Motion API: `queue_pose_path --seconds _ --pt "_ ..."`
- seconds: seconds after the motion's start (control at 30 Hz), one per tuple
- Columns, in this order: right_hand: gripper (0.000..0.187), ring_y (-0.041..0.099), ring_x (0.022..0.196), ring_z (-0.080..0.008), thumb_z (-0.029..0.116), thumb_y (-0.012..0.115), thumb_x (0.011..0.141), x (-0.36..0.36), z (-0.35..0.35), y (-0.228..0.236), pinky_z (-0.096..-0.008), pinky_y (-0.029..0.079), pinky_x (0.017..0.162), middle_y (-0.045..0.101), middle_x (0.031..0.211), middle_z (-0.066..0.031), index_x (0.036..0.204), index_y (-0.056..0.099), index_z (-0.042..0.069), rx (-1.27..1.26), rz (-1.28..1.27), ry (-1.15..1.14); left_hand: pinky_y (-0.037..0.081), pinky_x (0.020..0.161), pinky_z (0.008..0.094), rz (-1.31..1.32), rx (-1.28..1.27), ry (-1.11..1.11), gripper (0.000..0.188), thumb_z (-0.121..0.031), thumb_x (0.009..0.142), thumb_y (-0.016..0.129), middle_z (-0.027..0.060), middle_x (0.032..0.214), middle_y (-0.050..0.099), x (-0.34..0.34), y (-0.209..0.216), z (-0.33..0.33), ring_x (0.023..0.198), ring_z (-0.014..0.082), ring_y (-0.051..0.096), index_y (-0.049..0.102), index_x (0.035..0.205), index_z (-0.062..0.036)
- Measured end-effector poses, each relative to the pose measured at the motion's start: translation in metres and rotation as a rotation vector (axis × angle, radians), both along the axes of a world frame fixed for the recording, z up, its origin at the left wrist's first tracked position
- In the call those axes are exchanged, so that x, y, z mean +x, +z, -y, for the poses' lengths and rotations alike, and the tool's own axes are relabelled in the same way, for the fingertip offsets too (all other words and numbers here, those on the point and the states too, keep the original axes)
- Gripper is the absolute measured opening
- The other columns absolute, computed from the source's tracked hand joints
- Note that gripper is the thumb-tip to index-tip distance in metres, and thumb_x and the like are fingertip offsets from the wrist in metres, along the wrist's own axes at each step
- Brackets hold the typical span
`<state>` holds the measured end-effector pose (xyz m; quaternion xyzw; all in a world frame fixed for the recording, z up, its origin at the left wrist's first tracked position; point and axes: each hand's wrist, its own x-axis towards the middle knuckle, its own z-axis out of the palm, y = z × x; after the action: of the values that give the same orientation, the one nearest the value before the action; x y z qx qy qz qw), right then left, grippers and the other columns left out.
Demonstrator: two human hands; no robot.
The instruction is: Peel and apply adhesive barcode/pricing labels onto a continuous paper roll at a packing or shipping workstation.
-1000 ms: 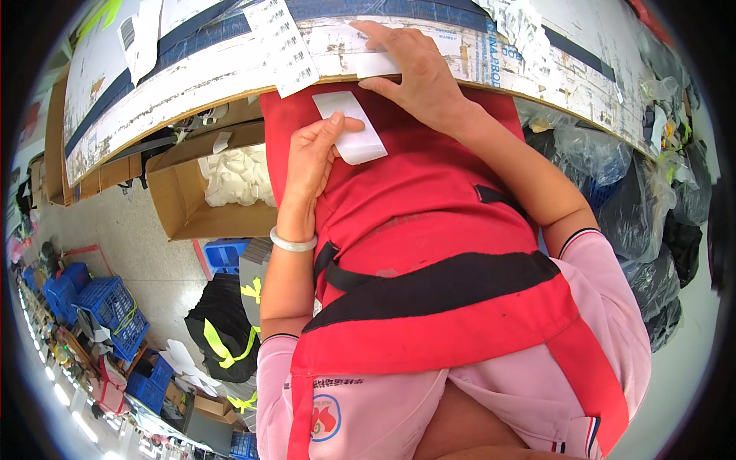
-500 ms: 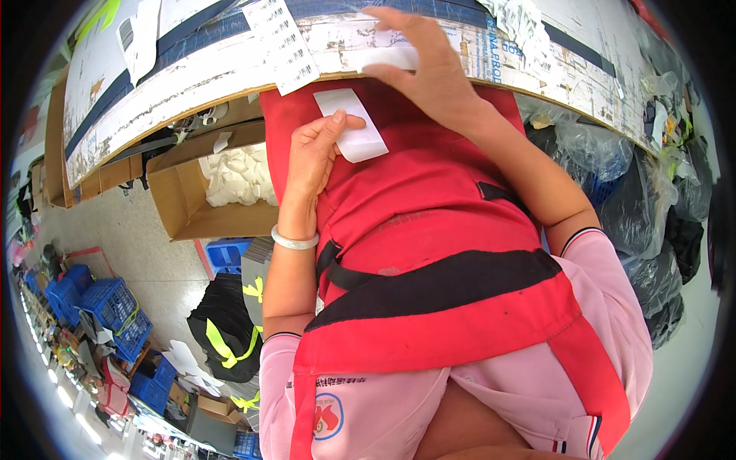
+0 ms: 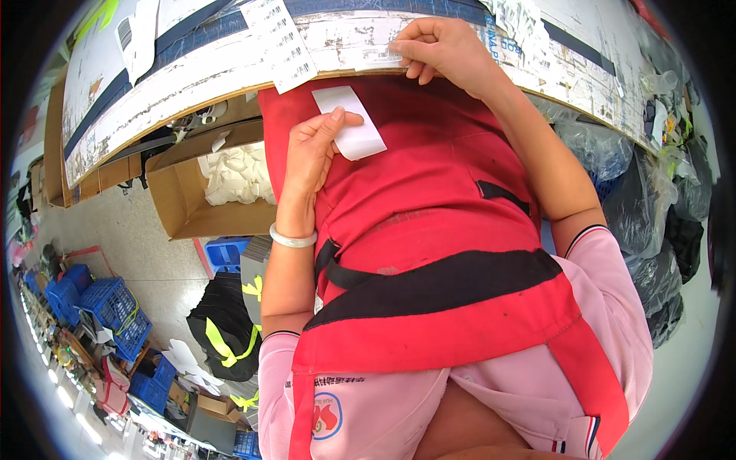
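Observation:
My left hand (image 3: 313, 146) is closed, thumb on top, around a blank white paper label (image 3: 354, 130) held in front of the red apron. At the table's near edge my right hand (image 3: 441, 54) is closed, thumb and forefinger pinched at the right end of another white label (image 3: 376, 60) with faint print. That label lies low on the worn white tabletop (image 3: 199, 88); its right end is hidden by the fingers. Left of it, a sheet of printed barcode labels (image 3: 280, 46) overhangs the table edge.
White label strips (image 3: 138, 38) lie at the table's left, and a pile of white tags (image 3: 517, 23) at its right. Below the table a cardboard box (image 3: 180, 207) holds white paper scraps. Clear plastic bags (image 3: 640, 203) crowd the right; blue crates (image 3: 119, 310) stand at the left.
My right hand has gone from open, fingers spread above the table, to a pinch at the label's end, moving slightly right. My left hand and its label have barely moved.

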<state>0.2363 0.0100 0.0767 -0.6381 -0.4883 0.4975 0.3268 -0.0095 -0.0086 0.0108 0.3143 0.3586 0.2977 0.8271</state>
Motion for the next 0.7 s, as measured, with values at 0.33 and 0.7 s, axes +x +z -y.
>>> queue_pose_path --seconds 0.33,0.7 --pt "0.020 0.058 0.060 -0.0076 0.022 0.066 0.087 0.0005 -0.0059 -0.0070 -0.0186 0.048 0.051 0.062 0.072 -0.0033 0.090 0.064 0.002 -0.114 -0.049 -0.021 0.054 0.065 0.0281 0.007 0.000 -0.017 0.032 -0.022 0.095 0.055 0.0130 0.085 0.067 -0.0012 0.0023 -0.0013 0.072 0.0173 0.065 0.065 0.096 0.0084" --pt "0.019 0.058 0.058 -0.0073 0.021 0.066 0.086 -0.0009 -0.0048 -0.0068 -0.0185 0.048 0.050 0.061 0.070 -0.0025 0.089 0.063 0.003 -0.111 -0.044 -0.036 0.054 0.067 0.0278 0.022 0.002 -0.010 0.030 -0.021 0.095 0.056 0.0122 0.086 0.067 -0.0017 0.0007 -0.0001 0.074 0.0168 0.065 0.066 0.096 0.0077"
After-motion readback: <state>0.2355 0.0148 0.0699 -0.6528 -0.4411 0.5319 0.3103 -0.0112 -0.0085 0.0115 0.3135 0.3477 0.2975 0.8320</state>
